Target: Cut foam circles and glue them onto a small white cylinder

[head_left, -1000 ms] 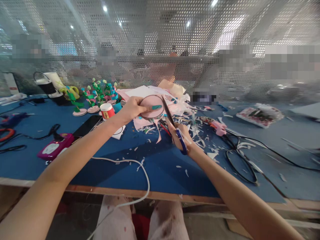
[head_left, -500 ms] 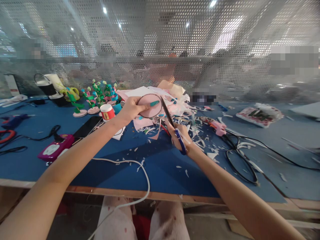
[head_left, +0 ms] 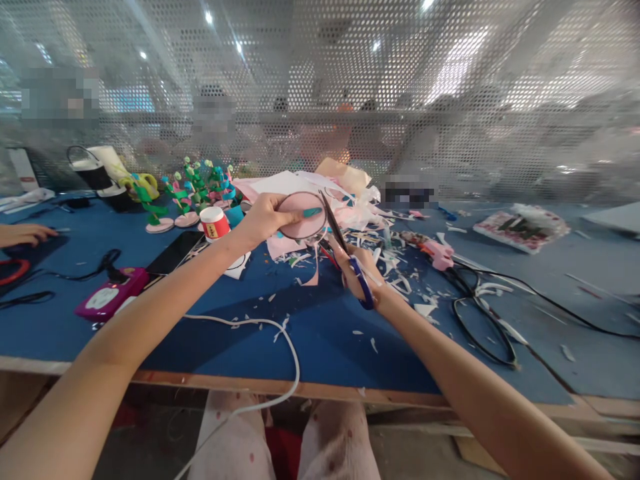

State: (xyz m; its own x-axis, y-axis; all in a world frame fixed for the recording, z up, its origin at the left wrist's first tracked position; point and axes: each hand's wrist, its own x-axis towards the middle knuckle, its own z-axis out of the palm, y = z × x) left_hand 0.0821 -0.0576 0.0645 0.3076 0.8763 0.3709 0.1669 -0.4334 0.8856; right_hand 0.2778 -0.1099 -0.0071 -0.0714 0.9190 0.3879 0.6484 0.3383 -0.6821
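Between thumb and fingers, my left hand (head_left: pixel 265 220) grips a round pink paper disc (head_left: pixel 303 225) with a dark rim. My right hand (head_left: pixel 360 270) holds blue-handled scissors (head_left: pixel 361 283), their dark blades pointing up at the disc's right edge. The blades look slightly apart. A thin pink strip (head_left: pixel 313 270) hangs below the disc. Behind both hands lies a heap of pink and white paper scraps (head_left: pixel 295 183). Small paper craft plants (head_left: pixel 195 190) on round pink bases stand left of my left hand, beside a red and white tub (head_left: pixel 215 223).
A pink glue gun (head_left: pixel 438 255) with a black cord lies at right, a patterned packet (head_left: pixel 520 230) beyond it. At left are a purple power strip (head_left: pixel 111 293), a black phone (head_left: pixel 175 253) and another person's hand (head_left: pixel 27 235). A white cable (head_left: pixel 295 363) crosses the table's front edge.
Another person's hand has come into view at the far left, and the blue tool there no longer shows. My hands have barely moved; the disc is tilted slightly differently beside the blades.
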